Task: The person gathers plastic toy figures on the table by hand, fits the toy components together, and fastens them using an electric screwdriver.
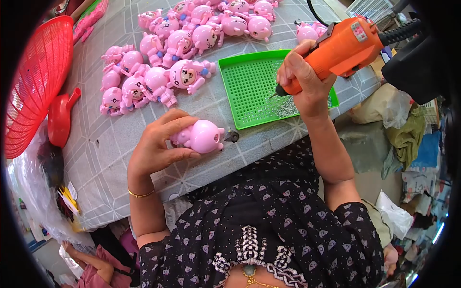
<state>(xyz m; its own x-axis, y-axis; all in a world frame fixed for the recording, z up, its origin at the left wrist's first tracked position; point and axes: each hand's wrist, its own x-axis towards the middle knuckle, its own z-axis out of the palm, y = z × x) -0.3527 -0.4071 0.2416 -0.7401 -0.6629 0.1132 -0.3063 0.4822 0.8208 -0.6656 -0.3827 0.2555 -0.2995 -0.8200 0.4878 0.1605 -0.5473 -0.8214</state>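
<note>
My left hand (165,139) is wrapped round a pink toy figure (205,136), which lies on the table near its front edge with the round head toward the right. A small dark piece (232,137) sits beside the toy's head. My right hand (307,81) grips an orange electric screwdriver (338,48), its bit pointing down and left. Under that bit stands a green perforated tray (240,91) with many small silvery screws (288,106) gathered at its near right part.
Many pink toy figures (185,74) are heaped across the far side of the table (91,168). To the left are a red plastic basket (41,81) and a red funnel-like object (61,117). Another person's arm (93,261) shows at lower left. Bags (377,105) stand at right.
</note>
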